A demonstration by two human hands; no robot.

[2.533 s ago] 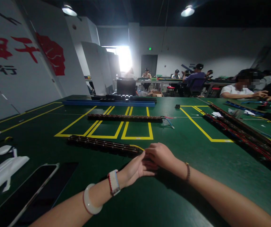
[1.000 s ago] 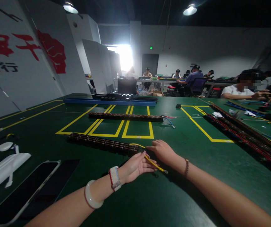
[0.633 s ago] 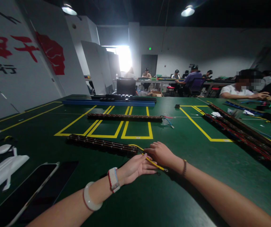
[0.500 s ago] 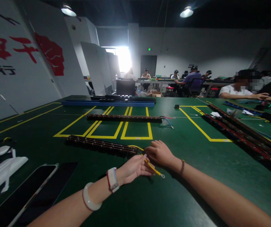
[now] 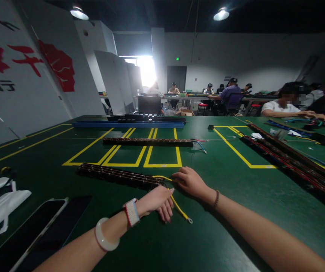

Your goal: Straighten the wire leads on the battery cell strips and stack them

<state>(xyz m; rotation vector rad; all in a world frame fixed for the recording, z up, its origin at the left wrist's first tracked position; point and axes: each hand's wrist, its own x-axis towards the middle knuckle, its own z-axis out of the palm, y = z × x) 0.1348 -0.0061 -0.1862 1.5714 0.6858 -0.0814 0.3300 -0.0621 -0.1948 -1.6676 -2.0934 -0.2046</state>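
Note:
A long dark strip-shaped pack with rows of shiny metal contacts lies slantwise on the green table. Yellow cable shows at its right end, with a metal ring terminal on the tip nearest me. My right hand rests past that end, its fingers curled down over a yellow length leading out of the pack; the fingertips are partly hidden. Beside the pack's end is my left hand, palm turned down and fingers loosely apart. Its thumb side is close to the cable; whether they touch is unclear.
Another strip pack with red and blue leads lies farther back, before a blue rail. Longer packs run along the right. A white object and a dark flat panel are at left. A co-worker sits at right.
My left hand has turned from palm up to palm down and shifted slightly left, coming off the yellow cable. The ring terminal end has dropped lower and left. My right hand stays nearly in place.

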